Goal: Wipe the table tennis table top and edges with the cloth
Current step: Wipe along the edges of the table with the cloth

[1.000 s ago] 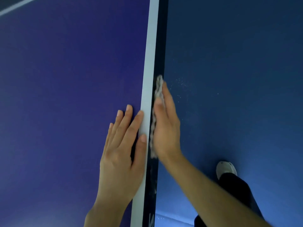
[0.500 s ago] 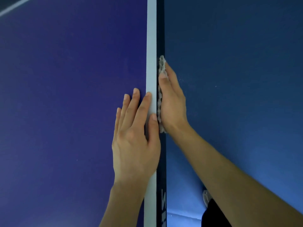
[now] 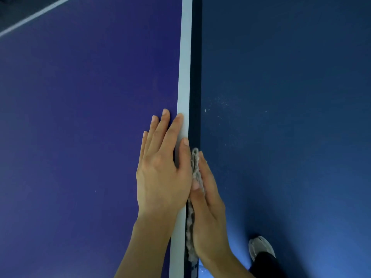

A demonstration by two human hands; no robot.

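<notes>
The purple-blue table tennis table top (image 3: 80, 137) fills the left half of the head view, with a white border line (image 3: 184, 67) along its right side and a dark side edge (image 3: 195, 77) below it. My left hand (image 3: 160, 169) lies flat on the top, fingers spread, thumb on the white line. My right hand (image 3: 206, 207) presses a grey, nubbly cloth (image 3: 195, 167) flat against the dark side edge. Most of the cloth is hidden between my palm and the edge.
Blue floor (image 3: 291, 117) lies to the right of the table, with pale dust specks (image 3: 220, 109) near the edge. My white shoe (image 3: 260, 247) and dark trouser leg show at the lower right. Another white line (image 3: 34, 16) crosses the top-left corner.
My right hand has slid the cloth back along the side edge toward me, after pushing it away half a second ago. My left hand stays flat on the top.
</notes>
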